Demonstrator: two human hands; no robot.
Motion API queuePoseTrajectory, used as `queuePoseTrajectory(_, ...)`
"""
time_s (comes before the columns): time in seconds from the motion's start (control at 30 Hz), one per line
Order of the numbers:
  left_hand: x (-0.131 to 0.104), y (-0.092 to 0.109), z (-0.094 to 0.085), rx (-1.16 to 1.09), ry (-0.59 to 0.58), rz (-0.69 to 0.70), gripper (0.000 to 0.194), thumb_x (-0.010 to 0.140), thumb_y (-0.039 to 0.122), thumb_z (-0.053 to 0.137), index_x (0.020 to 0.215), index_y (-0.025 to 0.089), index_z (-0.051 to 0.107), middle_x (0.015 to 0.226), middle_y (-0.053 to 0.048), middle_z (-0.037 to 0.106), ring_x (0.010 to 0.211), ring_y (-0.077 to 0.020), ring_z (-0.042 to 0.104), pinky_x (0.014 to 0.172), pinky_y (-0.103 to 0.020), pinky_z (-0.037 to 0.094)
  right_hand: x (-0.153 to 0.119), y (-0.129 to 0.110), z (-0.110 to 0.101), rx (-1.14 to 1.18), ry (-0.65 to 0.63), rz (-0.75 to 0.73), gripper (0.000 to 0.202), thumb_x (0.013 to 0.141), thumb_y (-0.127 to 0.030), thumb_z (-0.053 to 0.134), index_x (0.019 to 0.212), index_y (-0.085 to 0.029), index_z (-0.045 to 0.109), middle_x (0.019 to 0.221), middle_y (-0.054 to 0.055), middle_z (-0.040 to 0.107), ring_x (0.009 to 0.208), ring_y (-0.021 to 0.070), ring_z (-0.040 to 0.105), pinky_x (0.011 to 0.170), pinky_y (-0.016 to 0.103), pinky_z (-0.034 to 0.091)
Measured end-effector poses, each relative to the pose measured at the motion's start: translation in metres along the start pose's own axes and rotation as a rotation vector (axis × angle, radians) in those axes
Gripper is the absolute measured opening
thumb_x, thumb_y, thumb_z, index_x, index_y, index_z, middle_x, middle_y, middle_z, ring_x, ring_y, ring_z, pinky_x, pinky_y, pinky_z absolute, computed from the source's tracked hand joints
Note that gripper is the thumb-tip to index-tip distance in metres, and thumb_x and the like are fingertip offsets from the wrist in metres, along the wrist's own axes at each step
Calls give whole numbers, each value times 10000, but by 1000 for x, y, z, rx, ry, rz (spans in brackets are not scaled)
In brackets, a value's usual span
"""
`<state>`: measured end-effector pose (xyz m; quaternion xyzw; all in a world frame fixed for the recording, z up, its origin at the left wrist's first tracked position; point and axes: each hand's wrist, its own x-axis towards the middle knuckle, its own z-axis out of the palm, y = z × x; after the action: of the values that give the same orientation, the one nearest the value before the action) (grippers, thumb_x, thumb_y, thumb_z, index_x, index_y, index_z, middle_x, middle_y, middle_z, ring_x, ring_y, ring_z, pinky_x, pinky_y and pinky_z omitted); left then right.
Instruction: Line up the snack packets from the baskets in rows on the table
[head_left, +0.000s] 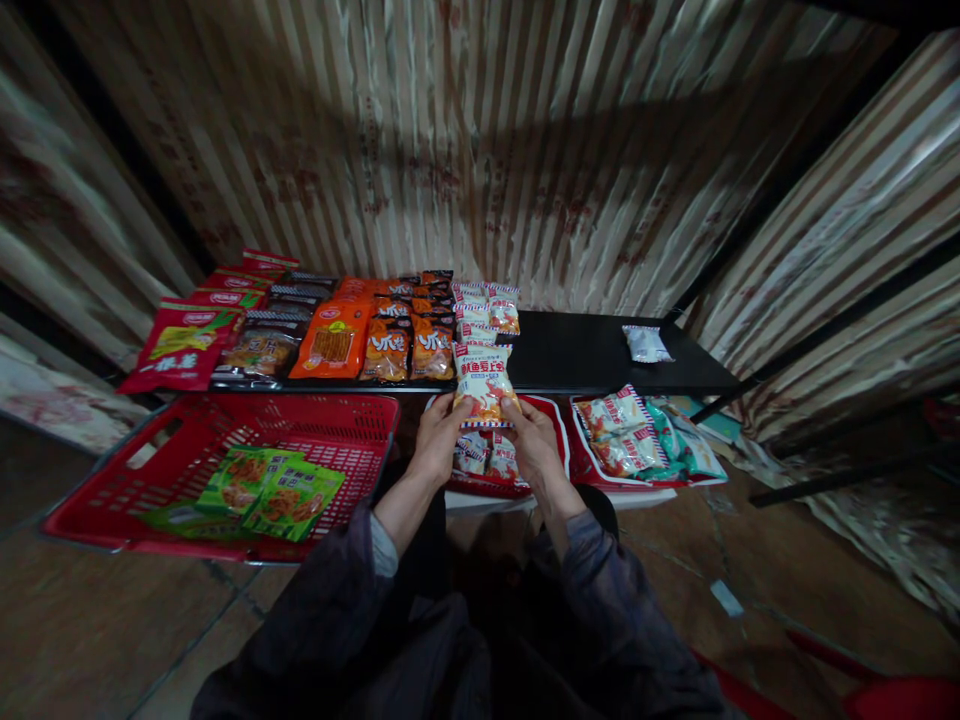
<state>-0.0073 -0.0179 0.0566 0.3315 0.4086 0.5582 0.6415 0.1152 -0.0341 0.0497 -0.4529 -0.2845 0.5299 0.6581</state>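
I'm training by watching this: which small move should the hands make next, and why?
Probably ease the white snack bag forward onto the black shelf: the left hand and right hand hold it at the front edge, and similar bags sit just behind it.

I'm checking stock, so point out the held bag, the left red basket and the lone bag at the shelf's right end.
Held bag (484, 376): head view, middle of its printed front.
Left basket (300, 422): head view, far wall.
Lone bag (646, 344): head view, middle of its upper face.
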Motion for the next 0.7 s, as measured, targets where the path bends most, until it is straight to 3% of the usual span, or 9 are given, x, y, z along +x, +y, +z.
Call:
queuePoseTrajectory(0.2,5,-7,-3,68,13,30,369,633,385,756,899,149,659,900,-63,719,820,-191,669,744,-292,510,-2,6,1,-7,28,-33,344,588,-445,809,812,-198,723,712,13,743,667,196,684,617,311,549)
queuePoseTrajectory(0.27,9,-10,-5,160,69,114,351,671,316,728,974,155,649,934,-67,714,863,-189,662,807,-306,504,-2,7,1,-38,30,-55,336,626,-427,785,864,-198,727,745,6,750,668,190,679,625,305,539)
queuePoseTrajectory(0.37,13,-12,-8,358,152,292,476,692,197,687,1160,195,603,1034,-66,679,944,-188,635,857,-318,499,-2,8,1,-132,25,-134,321,686,-407,743,938,-207,734,825,1,762,720,191,680,692,313,535)
queuePoseTrajectory(0.5,12,-11,-9,508,94,466,562,703,80,589,1237,256,586,1216,-70,603,1084,-200,578,869,-310,510,-4,8,0,-380,52,-298,328,738,-405,707,1012,-230,743,976,9,764,886,218,680,847,327,508)
queuePoseTrajectory(0.6,11,-10,-9,513,84,469,500,709,72,562,1173,248,631,1250,-74,579,1070,-196,579,869,-303,514,-7,8,-1,-549,62,-386,326,781,-399,677,1070,-259,732,1049,15,753,946,233,675,892,332,495)
queuePoseTrajectory(0.7,10,-6,-9,429,92,364,378,735,167,609,1107,215,652,1170,-79,619,996,-189,607,879,-309,502,-9,11,-3,-687,49,-516,305,834,-371,628,1099,-254,723,1075,46,743,969,236,672,906,343,497)
